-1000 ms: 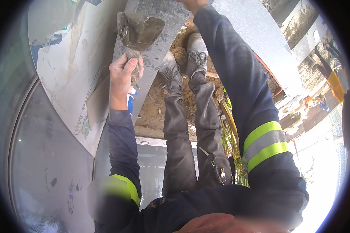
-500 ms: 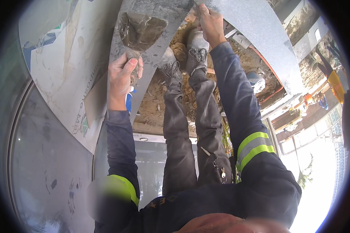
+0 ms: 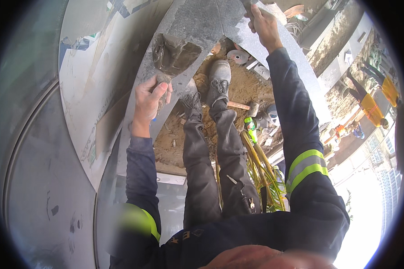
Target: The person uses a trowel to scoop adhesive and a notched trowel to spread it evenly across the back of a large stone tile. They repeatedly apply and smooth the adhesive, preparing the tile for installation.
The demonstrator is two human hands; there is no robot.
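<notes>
My left hand [image 3: 151, 101] is closed round the dusty handle of a trowel [image 3: 177, 54]. Its broad blade, smeared grey-brown, lies over the grey stone slab [image 3: 188, 20]. At the top edge, above the right-hand slab [image 3: 296, 71], my right hand [image 3: 263, 24] has its fingers curled round a small dark grey piece. Most of that piece is cut off by the picture edge, so its kind cannot be made out. Between the two slabs my shoes [image 3: 220, 76] stand on sandy ground.
A hammer [image 3: 239, 105], a green bottle [image 3: 250, 130] and leafy stalks [image 3: 260, 166] lie right of my legs. A white disc [image 3: 238, 56] rests near the slabs' joint. Covered panels [image 3: 87, 112] rise at left. Two people in yellow-orange tops [image 3: 371, 110] are far right.
My right hand has moved right and up from the slab joint, and the grey piece shows in it. The trowel stays in my left hand. The view has shifted, uncovering the hammer and bottle.
</notes>
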